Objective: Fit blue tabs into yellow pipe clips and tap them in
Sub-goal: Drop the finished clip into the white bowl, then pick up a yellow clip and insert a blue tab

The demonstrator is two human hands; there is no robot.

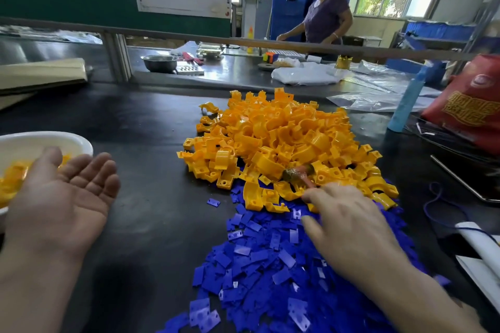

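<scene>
In the head view, the left hand [63, 194] lies palm up and empty, fingers spread, at the left edge of the dark surface [140, 121] beside a white bowl [38, 140] holding a few yellow pieces, probably finished clips. The right hand [349, 227] reaches over the blue tabs [259, 259] at the near edge, fingers loosely apart, gripping nothing visible, its fingertips by a small mallet-like tool [299, 174] resting at the foot of the yellow pipe clips [284, 138]. With that heap large mid-surface and the tabs plentiful, I judge nearly all the work remains.
</scene>
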